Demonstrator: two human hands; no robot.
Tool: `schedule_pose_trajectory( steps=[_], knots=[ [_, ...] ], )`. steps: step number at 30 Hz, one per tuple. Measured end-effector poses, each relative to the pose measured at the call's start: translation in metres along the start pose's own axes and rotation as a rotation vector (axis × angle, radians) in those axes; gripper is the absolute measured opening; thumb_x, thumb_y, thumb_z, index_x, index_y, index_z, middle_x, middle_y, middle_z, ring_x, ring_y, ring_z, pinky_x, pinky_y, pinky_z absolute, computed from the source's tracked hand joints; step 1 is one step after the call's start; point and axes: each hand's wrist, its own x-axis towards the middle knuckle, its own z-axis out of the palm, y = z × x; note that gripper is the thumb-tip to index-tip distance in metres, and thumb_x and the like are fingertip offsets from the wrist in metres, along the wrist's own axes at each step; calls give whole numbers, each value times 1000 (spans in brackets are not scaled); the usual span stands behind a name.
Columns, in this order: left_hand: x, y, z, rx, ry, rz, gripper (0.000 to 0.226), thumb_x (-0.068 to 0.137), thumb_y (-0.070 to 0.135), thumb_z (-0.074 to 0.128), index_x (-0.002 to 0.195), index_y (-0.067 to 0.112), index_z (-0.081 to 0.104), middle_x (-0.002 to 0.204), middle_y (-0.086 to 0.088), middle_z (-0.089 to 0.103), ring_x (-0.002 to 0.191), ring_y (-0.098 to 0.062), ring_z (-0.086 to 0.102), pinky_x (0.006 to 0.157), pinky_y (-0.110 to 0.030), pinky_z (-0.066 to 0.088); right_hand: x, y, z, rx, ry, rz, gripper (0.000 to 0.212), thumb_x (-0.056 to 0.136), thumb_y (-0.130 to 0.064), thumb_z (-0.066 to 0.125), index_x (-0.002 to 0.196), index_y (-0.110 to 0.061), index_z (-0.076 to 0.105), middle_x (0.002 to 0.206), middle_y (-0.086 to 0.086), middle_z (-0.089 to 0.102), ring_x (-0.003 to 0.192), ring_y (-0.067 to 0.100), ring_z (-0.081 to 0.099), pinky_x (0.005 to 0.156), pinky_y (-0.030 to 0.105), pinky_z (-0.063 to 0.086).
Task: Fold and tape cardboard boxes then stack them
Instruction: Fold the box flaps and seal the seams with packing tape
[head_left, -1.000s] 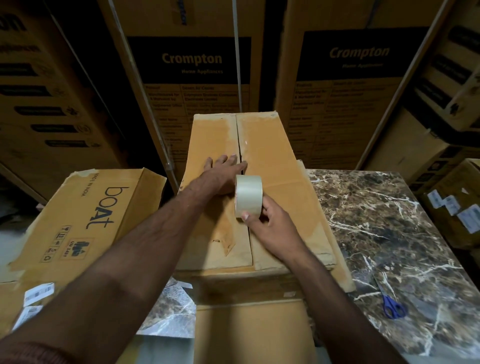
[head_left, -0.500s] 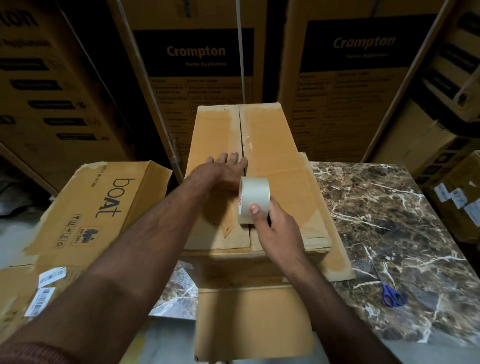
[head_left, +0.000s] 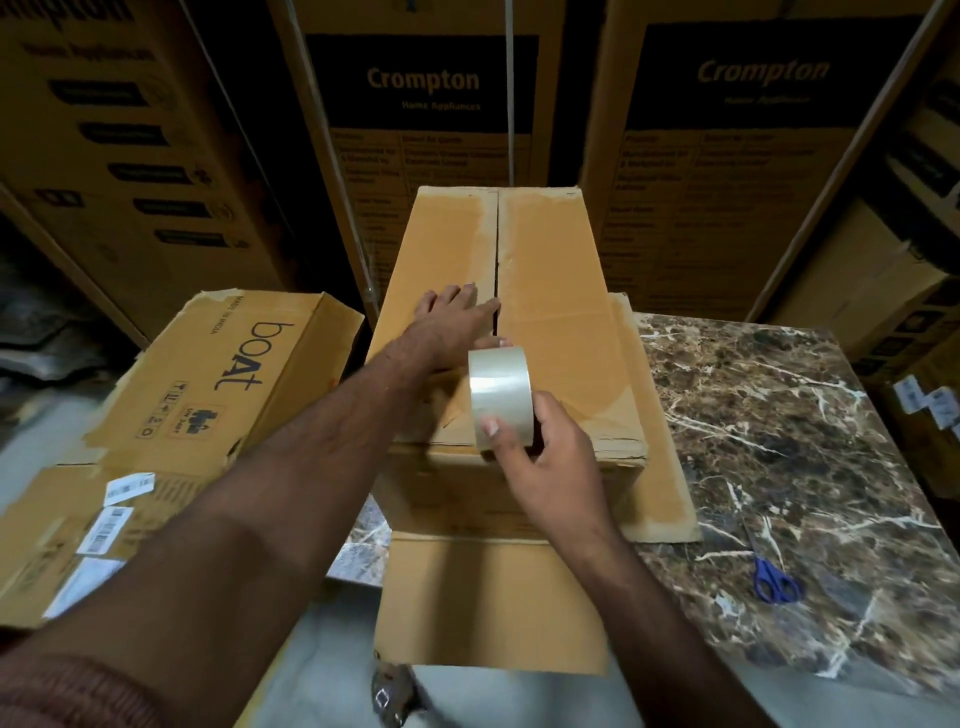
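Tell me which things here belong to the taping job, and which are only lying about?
In use: box, tape roll, left hand, right hand.
Lying about: scissors, boAt box, Crompton cartons, marble table.

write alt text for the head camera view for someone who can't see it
A person's right hand holds a tape roll over the centre seam of a closed cardboard box while the left hand presses flat on its top. Blue scissors lie on the marble table.

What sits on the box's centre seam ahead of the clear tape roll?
Only the left hand, pressed flat just left of the seam; beyond it the seam shows bare to the far edge. The right hand holds the clear tape roll.
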Motion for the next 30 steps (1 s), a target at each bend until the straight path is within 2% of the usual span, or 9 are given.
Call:
schedule_pose_trajectory(
  steps=[3, 5, 7, 11, 13, 17, 21, 26, 30],
  knots=[
    [-17, 0, 2, -12, -177, 9, 91, 93, 64, 51, 160, 28, 1, 167, -13, -8, 153, -36, -6, 122, -55, 3, -7, 9, 0, -65, -39, 5, 51, 91, -64, 46, 114, -21, 61, 101, -3, 67, 95, 16, 63, 74, 39, 55],
    [-28, -4, -6, 22, -298, 44, 88, 98, 44, 57, 160, 30, -4, 167, -10, -14, 153, -35, -10, 122, -58, 7, -11, 10, 2, -86, -37, 4, 40, 99, -56, 47, 111, -20, 60, 99, -3, 66, 91, 14, 61, 68, 31, 50],
    [-33, -10, -9, 64, -305, 51, 86, 100, 28, 57, 159, 32, -6, 166, -9, -15, 153, -35, -10, 121, -59, 10, -7, 5, 1, -104, -29, 14, 26, 104, -43, 47, 102, -19, 58, 89, -4, 63, 77, 9, 56, 57, 15, 36],
    [-33, -18, 7, 21, -261, -23, 87, 94, 58, 53, 158, 38, -3, 166, -9, -17, 152, -38, -10, 123, -57, 5, -1, -7, 5, -139, -24, 50, 28, 105, -40, 44, 96, -18, 56, 82, -6, 58, 70, 1, 50, 51, 16, 31],
    [-31, -11, 7, 54, -242, -34, 86, 94, 57, 54, 158, 37, 2, 167, -10, -13, 153, -38, -7, 123, -57, 5, -1, -9, 8, -132, 7, 75, 28, 106, -41, 43, 93, -18, 55, 79, -8, 56, 69, 3, 50, 52, 20, 30],
    [-41, 6, 5, 60, -194, -41, 93, 87, 54, 67, 159, 35, 10, 167, -12, -3, 153, -39, 0, 122, -56, 9, -20, -23, 8, -85, 136, 102, 29, 104, -39, 48, 83, -19, 52, 71, -11, 52, 63, 0, 47, 50, 17, 30],
    [-57, 0, 8, -37, -51, 10, 71, 99, 53, 49, 158, 32, 16, 167, -13, 4, 153, -38, 3, 122, -57, 9, -53, -38, 13, -43, 177, 95, 25, 98, -41, 60, 84, -21, 56, 72, -10, 58, 61, -1, 52, 51, 14, 36],
    [-67, 0, 1, -156, -167, 4, 81, 94, 72, 38, 159, 32, 13, 167, -12, -5, 152, -39, -5, 121, -58, 2, -61, -42, 12, -2, 147, 152, 19, 99, -38, 60, 90, -22, 61, 77, -9, 62, 64, -3, 57, 53, 11, 41],
    [-81, 20, 20, -147, -13, 22, 62, 96, 65, 43, 145, 28, 36, 163, -13, 20, 150, -40, 13, 117, -66, 10, -67, -44, 11, 11, 172, 174, 20, 102, -38, 56, 92, -20, 61, 82, -4, 66, 64, -4, 60, 55, 13, 45]
  ],
)
